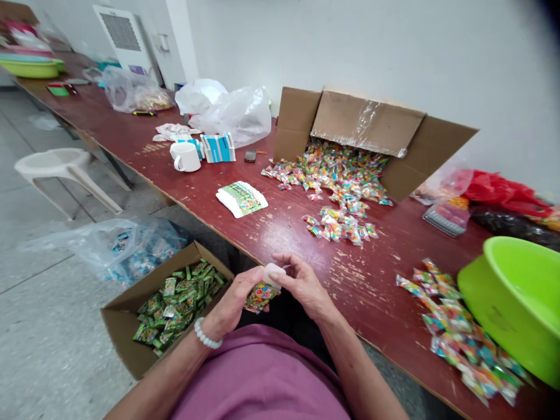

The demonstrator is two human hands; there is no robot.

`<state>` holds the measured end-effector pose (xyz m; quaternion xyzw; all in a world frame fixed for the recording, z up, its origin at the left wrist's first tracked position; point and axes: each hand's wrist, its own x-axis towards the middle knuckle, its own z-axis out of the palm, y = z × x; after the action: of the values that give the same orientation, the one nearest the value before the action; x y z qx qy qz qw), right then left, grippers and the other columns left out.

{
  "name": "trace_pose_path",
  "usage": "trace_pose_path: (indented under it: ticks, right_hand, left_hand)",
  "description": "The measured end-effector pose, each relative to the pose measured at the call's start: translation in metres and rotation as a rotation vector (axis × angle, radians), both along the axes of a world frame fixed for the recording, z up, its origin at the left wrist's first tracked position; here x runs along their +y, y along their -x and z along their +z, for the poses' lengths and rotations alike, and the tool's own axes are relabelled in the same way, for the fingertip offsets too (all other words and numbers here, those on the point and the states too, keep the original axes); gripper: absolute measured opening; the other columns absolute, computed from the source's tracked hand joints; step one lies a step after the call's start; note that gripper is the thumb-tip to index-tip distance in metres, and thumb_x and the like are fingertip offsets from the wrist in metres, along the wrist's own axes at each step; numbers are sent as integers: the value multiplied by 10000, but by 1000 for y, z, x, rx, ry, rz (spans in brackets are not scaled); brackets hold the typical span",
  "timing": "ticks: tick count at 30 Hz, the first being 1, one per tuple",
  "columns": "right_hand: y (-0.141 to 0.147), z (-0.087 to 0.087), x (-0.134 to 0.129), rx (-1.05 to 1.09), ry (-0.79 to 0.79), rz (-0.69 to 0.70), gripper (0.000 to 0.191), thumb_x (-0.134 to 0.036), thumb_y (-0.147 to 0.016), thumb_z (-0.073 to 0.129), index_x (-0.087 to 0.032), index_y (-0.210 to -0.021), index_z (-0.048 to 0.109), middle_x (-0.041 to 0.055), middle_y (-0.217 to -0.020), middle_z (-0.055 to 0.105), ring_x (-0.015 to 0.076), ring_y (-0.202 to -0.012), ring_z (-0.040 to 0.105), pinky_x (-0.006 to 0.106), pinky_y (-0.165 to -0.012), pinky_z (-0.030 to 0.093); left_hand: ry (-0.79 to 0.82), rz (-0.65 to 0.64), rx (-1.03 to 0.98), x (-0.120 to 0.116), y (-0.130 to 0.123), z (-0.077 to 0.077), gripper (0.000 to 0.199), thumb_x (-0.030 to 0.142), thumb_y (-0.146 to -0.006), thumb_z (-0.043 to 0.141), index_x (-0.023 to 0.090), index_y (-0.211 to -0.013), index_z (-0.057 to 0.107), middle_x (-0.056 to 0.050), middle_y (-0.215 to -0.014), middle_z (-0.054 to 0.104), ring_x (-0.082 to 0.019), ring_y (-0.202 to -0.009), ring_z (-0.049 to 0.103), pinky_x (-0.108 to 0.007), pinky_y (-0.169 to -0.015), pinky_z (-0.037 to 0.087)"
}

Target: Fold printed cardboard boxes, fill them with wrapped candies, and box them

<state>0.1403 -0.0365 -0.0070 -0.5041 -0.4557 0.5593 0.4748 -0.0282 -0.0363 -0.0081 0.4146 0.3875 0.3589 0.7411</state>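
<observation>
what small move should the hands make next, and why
Perhaps fold the white flap down with the right hand while the left hand steadies the green packet: the flap sticks out from the packet, and the right thumb rests against it.

Head-worn view, looking forward and down, near the table (371,280)

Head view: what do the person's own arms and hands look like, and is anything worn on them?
Both forearms are uncovered, with no sleeve in view. The left hand is ungloved, with a bracelet of pale, round beads at its wrist. The right hand is ungloved too, its wrist unadorned.
</observation>
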Motion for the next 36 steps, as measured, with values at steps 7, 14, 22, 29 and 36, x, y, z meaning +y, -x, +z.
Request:
trace_pose_path:
  ticks: [7, 14, 22, 29, 36]
  right_hand:
    - [6, -3, -6, 246, 49, 70, 385, -415, -774, 768, -200, -1079, 670, 20, -937, 699, 86, -625, 587, 196, -558, 462]
    - [21, -12, -1, 92, -12, -78, 286, -444, -755, 782, -188, -862, 711, -2, -707, 668, 118, -563, 563, 208, -469, 424]
    - [10, -1, -11, -240, -440, 59, 145, -314, -913, 633, -235, -904, 754, 67, -1052, 766, 214, -977, 703, 360, -883, 541]
    - [14, -3, -3, 110, -65, 33, 174, -317, -721, 804, -168, -754, 720, 56, -924, 778, 164, -718, 696, 268, -632, 560]
    - [11, 1, -9, -103, -274, 92, 145, -332, -869, 680, -206, -812, 723, 52, -1008, 745, 194, -827, 684, 326, -737, 550]
  left_hand:
    - [138, 140, -114, -1, -5, -4, 360, 451, -790, 684, 134, -960, 696, -55, -754, 709, -159, -542, 614, -262, -455, 509]
    - [223, 149, -190, -3, -12, -4, 385, 452, -819, 707, 150, -1056, 676, -27, -767, 704, -142, -513, 613, -257, -432, 521]
    - [453, 99, -296, 5, -7, 4, 350, 482, -917, 592, 149, -982, 676, -9, -637, 666, -141, -449, 609, -264, -431, 525]
    - [231, 140, -82, -2, -12, 2, 544, 564, -890, 593, 142, -1221, 683, -72, -855, 741, -133, -524, 619, -240, -448, 523]
    - [303, 151, -112, 4, -4, 1, 454, 489, -870, 653, 136, -1148, 722, -57, -773, 730, -135, -478, 615, -252, -432, 529]
